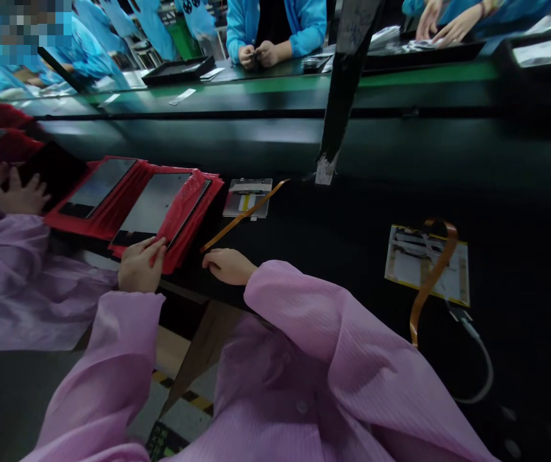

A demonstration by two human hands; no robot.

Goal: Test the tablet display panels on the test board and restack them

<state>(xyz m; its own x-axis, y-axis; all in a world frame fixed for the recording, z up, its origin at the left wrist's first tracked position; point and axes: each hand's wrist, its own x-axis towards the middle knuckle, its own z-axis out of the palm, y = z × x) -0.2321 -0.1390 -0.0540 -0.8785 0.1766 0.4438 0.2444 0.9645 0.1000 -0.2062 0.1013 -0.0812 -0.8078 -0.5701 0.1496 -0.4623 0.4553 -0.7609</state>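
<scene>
My left hand (141,264) rests at the near edge of a flat dark panel (157,205) lying in a red plastic bag (193,199), fingers together against the bag's corner. My right hand (227,264) lies on the black worktop just right of the bag, fingers curled loosely, close to the lower end of a thin orange ribbon cable (241,217). That cable runs up to a small grey module (247,196). Whether the right fingers pinch the cable's end I cannot tell. Both my sleeves are pink.
A second panel in a red bag (97,186) lies to the left, where another person's hand (18,192) in a pink sleeve holds a dark panel. A board with an orange ribbon and a white cable (426,263) sits right. A black post (342,96) stands ahead. People in blue work opposite.
</scene>
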